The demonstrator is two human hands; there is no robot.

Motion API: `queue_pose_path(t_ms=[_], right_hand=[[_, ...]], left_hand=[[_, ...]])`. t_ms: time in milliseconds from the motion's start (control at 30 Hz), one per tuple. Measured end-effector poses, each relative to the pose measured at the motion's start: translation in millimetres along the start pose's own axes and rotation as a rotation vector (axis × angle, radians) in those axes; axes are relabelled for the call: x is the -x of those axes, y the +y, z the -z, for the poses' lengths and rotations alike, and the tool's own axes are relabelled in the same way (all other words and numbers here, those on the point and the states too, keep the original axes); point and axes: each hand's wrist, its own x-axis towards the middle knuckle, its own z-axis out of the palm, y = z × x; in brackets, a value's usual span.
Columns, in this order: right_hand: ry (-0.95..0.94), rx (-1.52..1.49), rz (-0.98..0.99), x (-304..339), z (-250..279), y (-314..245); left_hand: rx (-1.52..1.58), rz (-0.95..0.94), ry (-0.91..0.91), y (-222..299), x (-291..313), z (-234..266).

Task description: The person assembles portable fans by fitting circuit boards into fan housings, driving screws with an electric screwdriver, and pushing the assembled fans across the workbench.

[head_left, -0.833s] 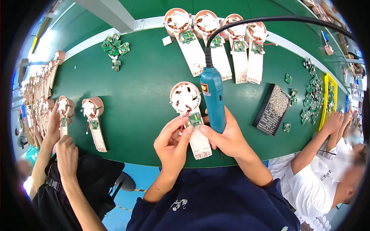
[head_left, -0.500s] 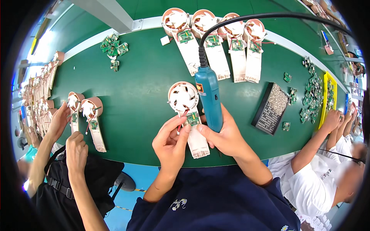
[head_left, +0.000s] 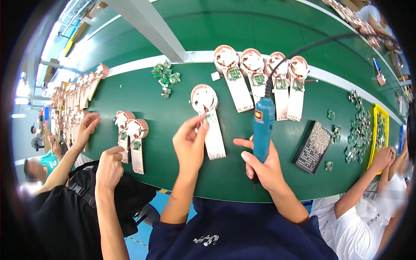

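Observation:
A handheld fan half (head_left: 215, 145) lies on the green table in front of me: a round pink-rimmed head with white blades above a long white handle shell. My left hand (head_left: 189, 141) is closed at its neck, fingertips pinched on red wires (head_left: 199, 125). Those fingers partly cover the green circuit board there. My right hand (head_left: 268, 167) grips a blue electric screwdriver (head_left: 263, 130), its cord rising from the top. The tool's dark tip points down, right of the fan half and apart from it; the index finger sticks out toward the left.
Several similar fan halves (head_left: 238, 93) stand in a row at the back. A black tray of small screws (head_left: 311, 147) sits to the right, with loose circuit boards (head_left: 357, 130) and a yellow tray (head_left: 376, 149) beyond. Co-workers' hands (head_left: 110, 167) work at both sides; a grey post (head_left: 151, 30) rises behind.
My right hand has drawn the screwdriver off to the right, away from the fan half. The left hand stays at the wires. The whole view has shifted.

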Motion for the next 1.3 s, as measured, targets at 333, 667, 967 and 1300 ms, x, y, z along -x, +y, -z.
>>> queue_pose_path(t_ms=[333, 667, 967, 1300], right_hand=[[-0.007, -0.053, -0.011, 14.5, 17.3, 14.2], [0.029, -0.081, 0.024, 12.5, 16.8, 12.2], [0.027, -0.018, -0.005, 13.4, 16.2, 11.1], [0.001, -0.057, -0.033, 16.6, 20.4, 14.6]], left_hand=[[0.023, -0.170, -0.043, -25.1, -113.6, -13.3], [-0.720, -0.504, 0.277, 40.4, -11.6, 67.4], [-0.680, -0.077, 0.354, 31.2, 17.5, 177.6], [-0.559, 0.151, 0.056, -2.8, -19.9, 216.5]])
